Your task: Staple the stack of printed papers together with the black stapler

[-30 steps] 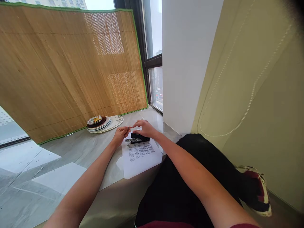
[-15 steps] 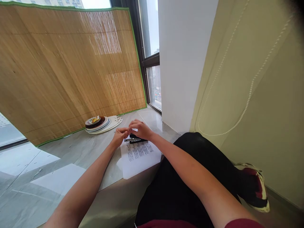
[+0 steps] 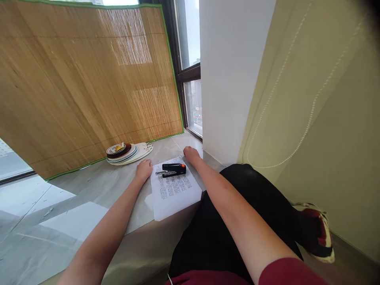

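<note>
Both bare arms reach forward, the two hands set down well apart from each other. The left forearm [image 3: 111, 221] slants up from the bottom left edge of the view to the left hand [image 3: 144, 170], back uppermost, its fingers [image 3: 147, 162] bent – how far they close underneath is hidden. The right forearm [image 3: 228, 198], bare below a short sleeve [image 3: 289, 272], slants in from the lower right, the wrist [image 3: 198, 161] nearly in line with it. The right hand [image 3: 191, 153] lies slightly farther forward than the left, loosely curled – its palm and most fingertips turned from sight.
</note>
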Tool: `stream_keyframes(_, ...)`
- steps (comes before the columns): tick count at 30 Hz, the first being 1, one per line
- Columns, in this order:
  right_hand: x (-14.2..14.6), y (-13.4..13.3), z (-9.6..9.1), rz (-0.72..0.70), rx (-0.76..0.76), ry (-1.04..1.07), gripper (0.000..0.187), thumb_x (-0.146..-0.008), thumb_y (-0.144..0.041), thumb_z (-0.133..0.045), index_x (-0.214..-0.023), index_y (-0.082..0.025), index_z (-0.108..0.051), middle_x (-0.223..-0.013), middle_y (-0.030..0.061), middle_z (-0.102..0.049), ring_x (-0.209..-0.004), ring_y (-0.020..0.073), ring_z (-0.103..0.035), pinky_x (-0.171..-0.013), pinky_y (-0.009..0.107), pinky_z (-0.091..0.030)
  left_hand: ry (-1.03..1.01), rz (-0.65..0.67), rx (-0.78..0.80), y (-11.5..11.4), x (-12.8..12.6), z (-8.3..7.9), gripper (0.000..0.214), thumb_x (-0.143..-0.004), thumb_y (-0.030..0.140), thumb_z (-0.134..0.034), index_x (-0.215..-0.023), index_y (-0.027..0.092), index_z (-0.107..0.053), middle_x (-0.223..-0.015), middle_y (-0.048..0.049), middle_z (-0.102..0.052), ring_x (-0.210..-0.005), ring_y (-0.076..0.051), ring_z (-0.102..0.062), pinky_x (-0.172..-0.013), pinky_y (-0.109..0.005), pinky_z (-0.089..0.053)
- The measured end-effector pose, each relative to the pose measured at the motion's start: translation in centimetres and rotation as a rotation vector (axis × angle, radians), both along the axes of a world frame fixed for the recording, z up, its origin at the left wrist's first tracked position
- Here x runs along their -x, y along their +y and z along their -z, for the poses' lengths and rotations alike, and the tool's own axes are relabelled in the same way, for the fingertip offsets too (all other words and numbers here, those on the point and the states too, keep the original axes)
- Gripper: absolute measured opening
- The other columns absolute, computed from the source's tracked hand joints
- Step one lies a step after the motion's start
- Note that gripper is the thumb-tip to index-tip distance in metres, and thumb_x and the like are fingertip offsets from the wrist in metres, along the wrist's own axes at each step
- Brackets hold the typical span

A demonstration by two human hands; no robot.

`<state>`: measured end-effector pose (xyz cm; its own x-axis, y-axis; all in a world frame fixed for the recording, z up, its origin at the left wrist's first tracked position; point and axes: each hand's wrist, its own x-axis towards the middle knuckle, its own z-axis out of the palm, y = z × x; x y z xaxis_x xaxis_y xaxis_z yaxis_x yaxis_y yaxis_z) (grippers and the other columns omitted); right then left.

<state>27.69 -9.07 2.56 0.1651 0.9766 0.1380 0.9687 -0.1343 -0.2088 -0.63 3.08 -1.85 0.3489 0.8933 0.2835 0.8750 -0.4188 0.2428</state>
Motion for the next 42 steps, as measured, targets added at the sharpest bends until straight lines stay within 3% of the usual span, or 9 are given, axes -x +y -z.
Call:
stream_keyframes(6, -0.8, 0.9, 1.0, -0.11, -0.002, 0.041, 0.042, -0.095, -0.003, -0.053, -0.13, -0.016, -0.073, -0.144, 0.0147, -0.065, -0.139, 0.0237, -0.057, -0.111, 0.03, -0.047, -0.046, 0.042, -0.08, 0.4, 0.9, -0.2, 0.041, -0.075, 0.005, -0.057, -0.105, 0.017, -0.084, -0.117, -0.0174, -0.08, -0.113, -0.033, -0.072, -0.1, -0.04, -0.053)
stream_keyframes(10, -0.9, 0.9, 0.9, -0.071, -0.033, 0.092, 0.055, -0.093, -0.002, -0.055, -0.144, -0.022, -0.064, -0.151, 0.0103, -0.062, -0.139, 0.0221, -0.056, -0.111, 0.03, -0.047, -0.085, 0.056, -0.113, 0.4, 1.1, -0.3, 0.033, -0.073, 0.006, -0.058, -0.09, 0.017, -0.084, -0.099, -0.0162, -0.082, -0.097, -0.033, -0.074, -0.088, -0.039, -0.055)
stream_keyframes(16, 0.5, 0.4, -1.8, 0.124, -0.116, 0.164, 0.049, -0.094, -0.005, -0.053, -0.139, -0.016, -0.066, -0.141, 0.0153, -0.068, -0.13, 0.0269, -0.063, -0.097, 0.033, -0.053, -0.152, 0.066, -0.123, 0.0, 0.9, -0.8, 0.021, -0.078, 0.01, -0.062, -0.08, 0.018, -0.082, -0.092, -0.0154, -0.081, -0.091, -0.032, -0.074, -0.086, -0.038, -0.053)
stream_keyframes(19, 1.6, -1.0, -3.9, 0.145, -0.196, 0.291, 0.043, -0.093, -0.007, -0.055, -0.133, -0.018, -0.07, -0.129, 0.012, -0.074, -0.12, 0.0247, -0.068, -0.091, 0.03, -0.053, -0.24, 0.079, -0.135, -0.6, 0.5, -1.1, 0.023, -0.084, 0.015, -0.061, -0.088, 0.019, -0.084, -0.095, -0.0144, -0.082, -0.093, -0.032, -0.074, -0.089, -0.039, -0.053)
stream_keyframes(24, 3.3, -3.8, -5.3, -0.143, -0.191, 0.467, 0.025, -0.101, -0.032, -0.064, -0.118, -0.019, -0.076, -0.115, 0.0073, -0.079, -0.106, 0.019, -0.071, -0.089, 0.026, -0.052, -0.621, 0.252, -0.105, -1.4, -0.9, -1.3, 0.026, -0.09, 0.028, -0.063, -0.1, 0.018, -0.085, -0.102, -0.011, -0.083, -0.092, -0.026, -0.074, -0.092, -0.038, -0.055)
stream_keyframes(29, 4.9, -3.5, -3.1, -0.358, 0.031, 0.348, 0.071, -0.07, -0.042, -0.097, -0.133, -0.023, -0.071, -0.128, 0.0091, -0.076, -0.112, 0.0241, -0.072, -0.087, 0.027, -0.054, -0.938, 0.347, 0.12, -1.7, -2.2, -1.1, 0.034, -0.082, 0.043, -0.076, -0.1, 0.015, -0.084, -0.091, -0.0105, -0.081, -0.081, -0.022, -0.073, -0.073, -0.032, -0.058)
stream_keyframes(33, 5.9, -2.7, -2.4, -0.448, 0.086, 0.203, 0.041, -0.075, -0.032, -0.09, -0.113, -0.021, -0.08, -0.111, 0.0061, -0.081, -0.101, 0.023, -0.073, -0.077, 0.024, -0.05, -1.026, 0.418, 0.211, -2.1, -2.6, -1.3, 0.052, -0.072, 0.057, -0.087, -0.1, 0.013, -0.084, -0.09, -0.0124, -0.081, -0.079, -0.022, -0.073, -0.072, -0.033, -0.06)
stream_keyframes(37, 5.4, -2.9, -3.2, -0.339, 0.005, 0.234, 0.029, -0.08, -0.027, -0.082, -0.108, -0.018, -0.08, -0.102, 0.0057, -0.081, -0.092, 0.0202, -0.072, -0.069, 0.022, -0.046, -1.048, 0.457, 0.295, -2.8, -2.9, -1.6, 0.064, -0.064, 0.062, -0.093, -0.105, 0.013, -0.083, -0.1, -0.0151, -0.082, -0.085, -0.024, -0.075, -0.075, -0.036, -0.062)
stream_keyframes(42, 4.5, -3.6, -3.9, -0.104, -0.031, 0.229, 0.029, -0.08, -0.023, -0.077, -0.108, -0.017, -0.08, -0.105, 0.0113, -0.08, -0.088, 0.0226, -0.072, -0.066, 0.025, -0.046, -0.959, 0.579, 0.326, -4.0, -2.8, -2.2, 0.062, -0.071, 0.056, -0.093, -0.115, 0.014, -0.081, -0.106, -0.0167, -0.082, -0.096, -0.028, -0.077, -0.082, -0.038, -0.061)
